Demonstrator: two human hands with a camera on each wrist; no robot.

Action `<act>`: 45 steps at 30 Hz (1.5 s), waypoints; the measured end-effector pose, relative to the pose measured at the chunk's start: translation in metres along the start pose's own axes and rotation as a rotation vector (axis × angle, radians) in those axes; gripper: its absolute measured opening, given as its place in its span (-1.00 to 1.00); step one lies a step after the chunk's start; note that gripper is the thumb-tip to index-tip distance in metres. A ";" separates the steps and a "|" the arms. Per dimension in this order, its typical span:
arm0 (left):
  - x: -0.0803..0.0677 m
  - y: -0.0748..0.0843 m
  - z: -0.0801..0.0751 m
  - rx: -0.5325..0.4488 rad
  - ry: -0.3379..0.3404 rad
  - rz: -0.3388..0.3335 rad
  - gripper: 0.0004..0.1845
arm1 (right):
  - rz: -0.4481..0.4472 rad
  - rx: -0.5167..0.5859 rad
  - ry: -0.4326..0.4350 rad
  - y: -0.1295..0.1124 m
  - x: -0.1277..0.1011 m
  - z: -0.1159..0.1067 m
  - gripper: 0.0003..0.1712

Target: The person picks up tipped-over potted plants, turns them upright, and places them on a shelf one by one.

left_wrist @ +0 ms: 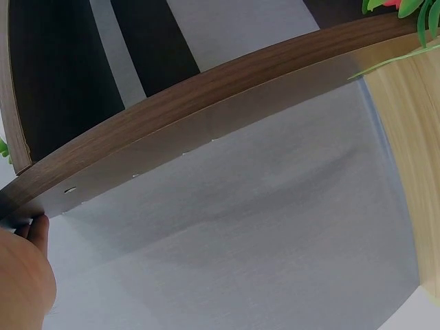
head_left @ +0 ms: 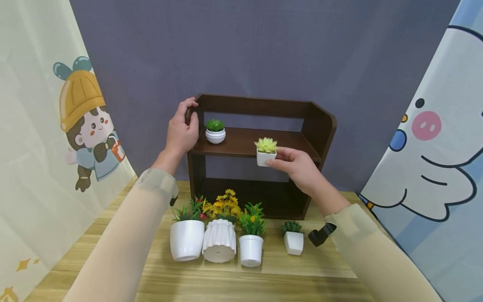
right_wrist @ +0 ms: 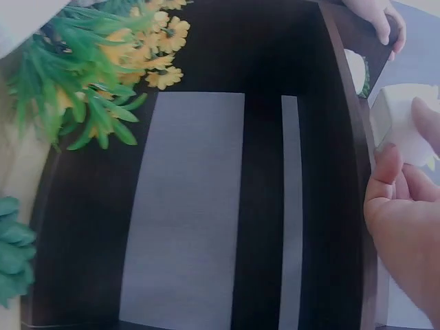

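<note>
My right hand [head_left: 299, 167] pinches a small white square pot with a yellow-green succulent [head_left: 266, 152], held upright in front of the upper board of a dark brown wooden shelf [head_left: 260, 106]. The right wrist view has the same white pot [right_wrist: 395, 117] between thumb and fingers. At the shelf's upper left corner, my left hand [head_left: 183, 128] grips the side panel, thumb on the inner side. In the left wrist view its fingers [left_wrist: 40, 234] lie against the panel's outer face. A green succulent in a round ribbed white pot [head_left: 215, 135] stands on the upper board, near the left hand.
Before the shelf, a white pot with a red-flowered plant [head_left: 187, 240], a fluted white pot with yellow flowers [head_left: 219, 242], a white pot with a leafy plant [head_left: 250, 250] and a square-potted dark succulent [head_left: 293, 242] line the wooden table [head_left: 241, 283]. Fabric walls [head_left: 241, 46] enclose it.
</note>
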State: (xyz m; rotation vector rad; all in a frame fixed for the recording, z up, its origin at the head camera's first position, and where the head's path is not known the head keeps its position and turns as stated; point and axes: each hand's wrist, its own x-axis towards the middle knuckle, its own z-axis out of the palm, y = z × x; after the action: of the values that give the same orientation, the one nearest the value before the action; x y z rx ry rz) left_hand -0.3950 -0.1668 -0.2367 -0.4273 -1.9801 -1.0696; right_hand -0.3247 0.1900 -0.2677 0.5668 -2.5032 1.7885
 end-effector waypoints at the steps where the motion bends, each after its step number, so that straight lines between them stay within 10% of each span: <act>1: 0.000 0.000 0.000 -0.002 0.002 0.001 -0.66 | 0.002 0.008 0.002 -0.002 0.003 0.000 -0.38; 45: 0.001 -0.002 0.003 -0.011 0.018 -0.012 -0.66 | 0.080 -0.081 0.027 -0.029 0.095 0.010 -0.23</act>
State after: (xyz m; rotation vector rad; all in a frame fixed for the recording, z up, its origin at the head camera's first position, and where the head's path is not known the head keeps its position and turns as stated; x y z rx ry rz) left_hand -0.3983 -0.1657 -0.2377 -0.4107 -1.9639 -1.0884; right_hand -0.4025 0.1461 -0.2243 0.4426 -2.6016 1.6978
